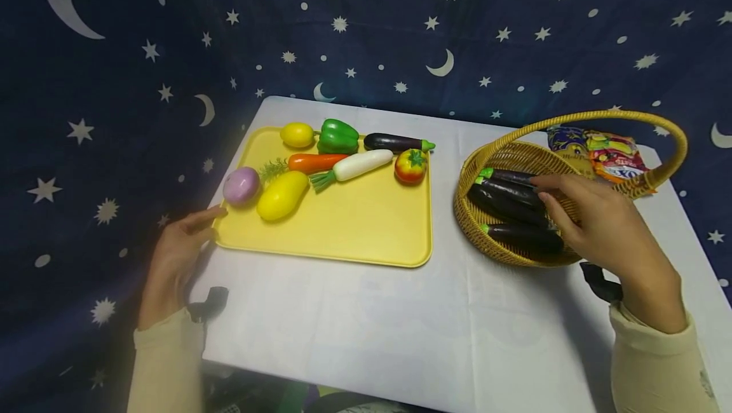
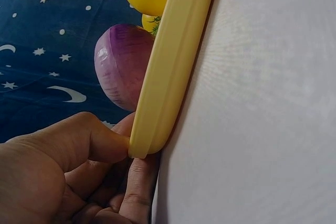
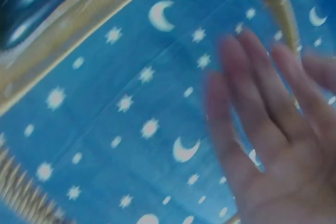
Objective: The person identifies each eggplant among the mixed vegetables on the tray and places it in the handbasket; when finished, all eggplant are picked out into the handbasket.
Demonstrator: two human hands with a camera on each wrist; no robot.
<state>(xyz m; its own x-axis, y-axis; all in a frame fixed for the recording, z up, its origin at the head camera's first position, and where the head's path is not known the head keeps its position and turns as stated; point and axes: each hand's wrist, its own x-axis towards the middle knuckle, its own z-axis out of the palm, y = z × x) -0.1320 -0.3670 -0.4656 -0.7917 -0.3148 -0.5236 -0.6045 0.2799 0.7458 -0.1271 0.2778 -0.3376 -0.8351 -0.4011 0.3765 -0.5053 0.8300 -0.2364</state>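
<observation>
My left hand (image 1: pixel 174 257) is at the near-left corner of a yellow tray (image 1: pixel 343 235). In the left wrist view its thumb and fingers pinch the tray's rim (image 2: pixel 163 77), close to a purple onion (image 2: pixel 123 66). My right hand (image 1: pixel 606 225) reaches over a wicker basket (image 1: pixel 474 235), fingers slightly bent above several dark eggplants (image 1: pixel 523 238). The blurred right wrist view shows that hand's fingers (image 3: pixel 262 98) extended and apart, with nothing held. Whether the fingertips touch an eggplant cannot be made out.
On the tray lie a lemon (image 1: pixel 297 135), green pepper (image 1: pixel 337 138), carrot (image 1: pixel 317 162), white radish (image 1: pixel 363 165), yellow mango (image 1: pixel 283 197), tomato (image 1: pixel 410 166) and eggplant (image 1: pixel 391 142). The basket's tall handle (image 1: pixel 595 115) arches beside my right hand. Colourful packets (image 1: pixel 614 155) lie behind it.
</observation>
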